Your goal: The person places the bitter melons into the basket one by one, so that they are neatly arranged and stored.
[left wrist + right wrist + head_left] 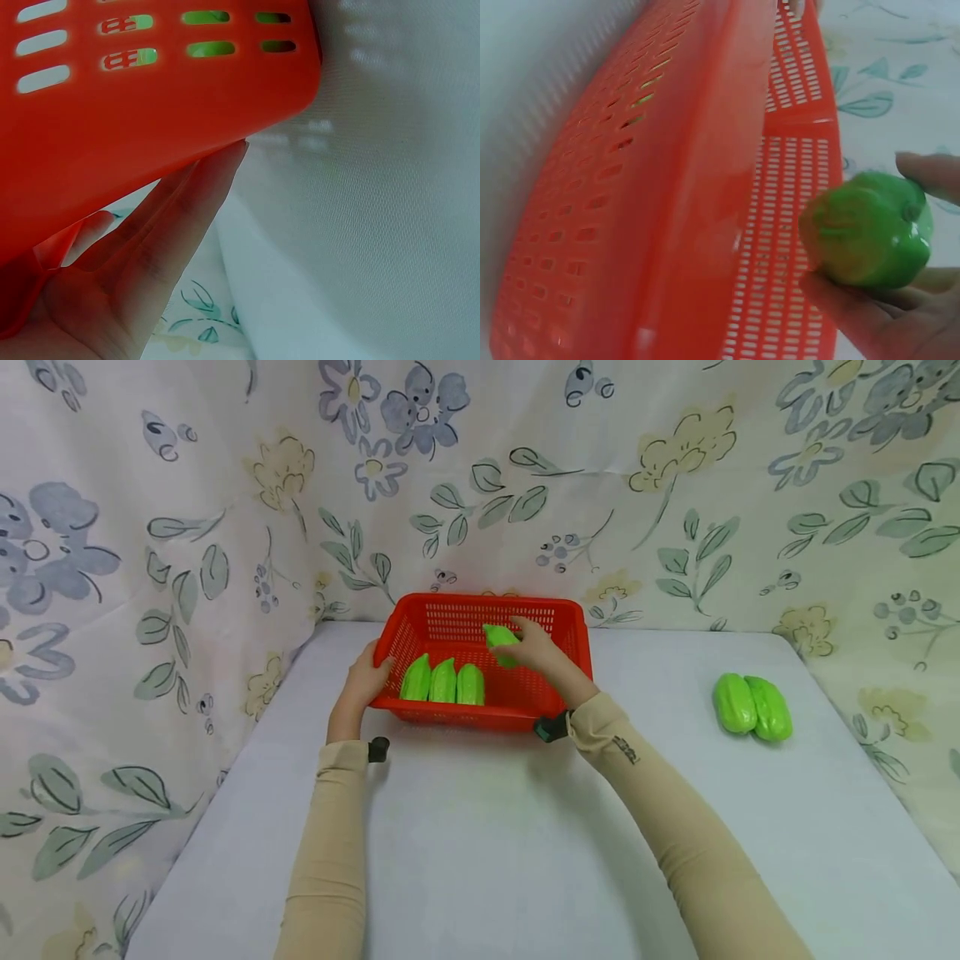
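A red plastic basket (480, 720) with slotted walls stands on the white table. My left hand (367, 675) grips its left rim; in the left wrist view that hand's fingers (180, 217) lie along the outer wall, with the thumb partly hidden by the rim. Over the basket's right half, my right hand (536, 647) holds a bright green, ribbed, gourd-like vegetable (501, 643). The right wrist view shows this glossy vegetable (870, 229) between thumb and fingers, above the rim. Three similar green vegetables (443, 682) lie side by side in the basket's left half.
Two more green vegetables (752, 706) lie touching each other on the right side of the table (480, 843). Behind the basket and along the sides hangs a flower-patterned cloth (480, 477).
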`<action>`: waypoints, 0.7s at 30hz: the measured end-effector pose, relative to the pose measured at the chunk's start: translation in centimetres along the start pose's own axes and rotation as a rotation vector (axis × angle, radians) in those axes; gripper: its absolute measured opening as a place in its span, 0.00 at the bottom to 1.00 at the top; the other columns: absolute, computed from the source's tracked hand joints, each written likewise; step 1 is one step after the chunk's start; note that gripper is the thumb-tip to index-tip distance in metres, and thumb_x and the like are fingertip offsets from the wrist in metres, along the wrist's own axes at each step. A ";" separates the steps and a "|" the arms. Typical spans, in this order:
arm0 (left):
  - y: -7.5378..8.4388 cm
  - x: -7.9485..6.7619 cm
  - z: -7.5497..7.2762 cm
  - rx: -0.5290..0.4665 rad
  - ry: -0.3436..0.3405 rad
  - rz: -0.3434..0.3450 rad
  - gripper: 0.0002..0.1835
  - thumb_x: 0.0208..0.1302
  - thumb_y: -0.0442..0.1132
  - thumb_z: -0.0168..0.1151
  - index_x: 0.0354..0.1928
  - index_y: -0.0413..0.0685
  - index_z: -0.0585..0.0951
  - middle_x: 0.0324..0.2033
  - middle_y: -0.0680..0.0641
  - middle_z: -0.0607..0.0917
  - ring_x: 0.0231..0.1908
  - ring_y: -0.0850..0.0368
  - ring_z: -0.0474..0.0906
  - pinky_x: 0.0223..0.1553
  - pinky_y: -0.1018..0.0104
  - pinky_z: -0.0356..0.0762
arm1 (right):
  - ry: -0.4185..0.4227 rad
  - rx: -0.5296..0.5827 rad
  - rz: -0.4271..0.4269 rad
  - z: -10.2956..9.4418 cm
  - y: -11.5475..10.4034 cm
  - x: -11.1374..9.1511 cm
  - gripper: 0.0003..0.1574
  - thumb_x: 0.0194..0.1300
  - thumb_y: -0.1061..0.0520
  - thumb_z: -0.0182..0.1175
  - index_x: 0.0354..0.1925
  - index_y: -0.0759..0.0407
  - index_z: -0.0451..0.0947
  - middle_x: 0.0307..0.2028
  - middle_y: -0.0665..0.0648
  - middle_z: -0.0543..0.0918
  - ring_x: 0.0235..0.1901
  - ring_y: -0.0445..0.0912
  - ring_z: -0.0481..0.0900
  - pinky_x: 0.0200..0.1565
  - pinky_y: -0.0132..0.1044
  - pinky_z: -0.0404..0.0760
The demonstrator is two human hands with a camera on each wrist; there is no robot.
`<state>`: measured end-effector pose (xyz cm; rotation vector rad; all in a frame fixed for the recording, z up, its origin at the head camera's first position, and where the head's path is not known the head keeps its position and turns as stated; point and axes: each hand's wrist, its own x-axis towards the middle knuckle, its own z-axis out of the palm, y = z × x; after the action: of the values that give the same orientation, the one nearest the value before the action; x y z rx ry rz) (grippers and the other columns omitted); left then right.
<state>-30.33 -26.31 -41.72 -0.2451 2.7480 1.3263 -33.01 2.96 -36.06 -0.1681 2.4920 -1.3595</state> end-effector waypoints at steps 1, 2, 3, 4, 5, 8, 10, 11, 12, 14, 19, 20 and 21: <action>0.1 0.1 0.1 0.001 0.001 0.005 0.32 0.77 0.45 0.43 0.77 0.50 0.48 0.66 0.35 0.68 0.57 0.41 0.71 0.59 0.46 0.72 | -0.019 -0.021 0.020 -0.1 -0.1 0.1 0.51 0.65 0.50 0.64 0.76 0.59 0.49 0.72 0.63 0.61 0.69 0.57 0.63 0.68 0.51 0.66; 0.2 0.1 0.1 0.003 0.003 0.003 0.32 0.77 0.45 0.43 0.77 0.50 0.48 0.66 0.35 0.69 0.57 0.42 0.71 0.58 0.46 0.73 | -0.042 -0.038 0.031 -0.1 -0.2 0.2 0.51 0.64 0.51 0.64 0.76 0.60 0.49 0.72 0.64 0.60 0.69 0.57 0.63 0.69 0.51 0.65; 0.2 0.0 0.1 0.003 0.005 0.003 0.32 0.77 0.45 0.43 0.77 0.50 0.48 0.66 0.35 0.69 0.57 0.42 0.71 0.59 0.46 0.72 | -0.062 -0.060 0.041 -0.1 -0.2 0.4 0.51 0.64 0.50 0.64 0.75 0.61 0.49 0.73 0.63 0.60 0.69 0.57 0.62 0.69 0.51 0.64; 0.2 0.0 0.2 0.005 0.007 0.005 0.32 0.77 0.45 0.43 0.77 0.50 0.49 0.66 0.35 0.69 0.57 0.42 0.71 0.59 0.46 0.72 | -0.081 -0.074 0.046 -0.1 -0.2 0.5 0.51 0.64 0.50 0.63 0.75 0.62 0.49 0.73 0.64 0.59 0.69 0.57 0.62 0.69 0.51 0.64; 0.1 0.0 0.2 0.005 0.008 0.006 0.32 0.77 0.45 0.43 0.77 0.50 0.49 0.66 0.35 0.68 0.57 0.42 0.71 0.58 0.46 0.72 | -0.099 -0.087 0.054 0.0 -0.2 0.6 0.51 0.64 0.50 0.63 0.75 0.63 0.49 0.74 0.63 0.58 0.70 0.56 0.61 0.70 0.51 0.63; 0.1 -0.2 0.3 0.016 0.008 0.010 0.32 0.77 0.45 0.43 0.77 0.49 0.48 0.66 0.35 0.68 0.56 0.42 0.71 0.57 0.47 0.73 | -0.139 -0.103 0.060 -0.1 -0.2 0.9 0.51 0.65 0.52 0.63 0.75 0.65 0.49 0.74 0.64 0.57 0.69 0.56 0.62 0.69 0.49 0.65; 0.2 -0.3 0.5 0.026 0.005 0.014 0.32 0.77 0.46 0.43 0.77 0.49 0.48 0.66 0.35 0.68 0.55 0.42 0.71 0.56 0.48 0.74 | -0.152 -0.093 0.071 -0.1 -0.2 0.9 0.50 0.64 0.53 0.63 0.74 0.66 0.50 0.73 0.64 0.59 0.66 0.56 0.65 0.67 0.48 0.68; 0.2 -0.4 0.5 0.029 0.003 0.016 0.32 0.77 0.45 0.42 0.77 0.48 0.48 0.66 0.35 0.68 0.55 0.42 0.72 0.55 0.49 0.74 | -0.154 -0.096 0.075 0.0 -0.2 0.8 0.49 0.64 0.53 0.63 0.74 0.67 0.51 0.72 0.64 0.60 0.65 0.56 0.66 0.66 0.48 0.69; 0.1 -0.5 0.5 0.032 0.001 0.015 0.32 0.77 0.45 0.42 0.77 0.48 0.48 0.66 0.35 0.68 0.55 0.42 0.72 0.54 0.50 0.74 | -0.157 -0.092 0.080 0.0 -0.2 0.8 0.49 0.64 0.54 0.63 0.74 0.66 0.52 0.71 0.64 0.62 0.63 0.56 0.68 0.65 0.48 0.70; 0.1 -0.7 0.6 0.036 -0.002 0.013 0.32 0.77 0.45 0.42 0.77 0.47 0.48 0.65 0.34 0.69 0.54 0.42 0.72 0.53 0.51 0.75 | -0.161 -0.098 0.092 0.2 -0.2 0.7 0.48 0.63 0.54 0.63 0.73 0.67 0.53 0.70 0.64 0.64 0.61 0.55 0.69 0.63 0.46 0.72; 0.2 -1.2 0.4 0.054 0.005 0.014 0.32 0.77 0.45 0.42 0.77 0.45 0.49 0.65 0.33 0.69 0.53 0.41 0.72 0.52 0.51 0.74 | -0.170 -0.133 0.101 0.8 -0.2 0.3 0.47 0.63 0.53 0.64 0.71 0.68 0.56 0.66 0.65 0.67 0.55 0.53 0.70 0.60 0.44 0.75; 0.2 -1.2 0.4 0.062 0.005 0.015 0.32 0.77 0.45 0.41 0.76 0.45 0.49 0.65 0.33 0.69 0.53 0.41 0.72 0.52 0.50 0.74 | -0.172 -0.146 0.099 0.9 -0.2 0.3 0.45 0.63 0.53 0.64 0.70 0.69 0.58 0.65 0.65 0.68 0.54 0.53 0.71 0.59 0.44 0.75; 0.2 -1.2 0.4 0.065 0.001 0.014 0.32 0.77 0.45 0.41 0.77 0.45 0.48 0.65 0.33 0.68 0.54 0.41 0.72 0.53 0.50 0.74 | -0.174 -0.152 0.098 1.0 -0.1 0.2 0.45 0.63 0.53 0.64 0.70 0.69 0.58 0.65 0.65 0.68 0.54 0.53 0.71 0.59 0.44 0.75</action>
<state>-29.15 -25.75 -41.58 -0.2222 2.7932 1.2386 -32.86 2.02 -36.55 -0.1853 2.4228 -1.0691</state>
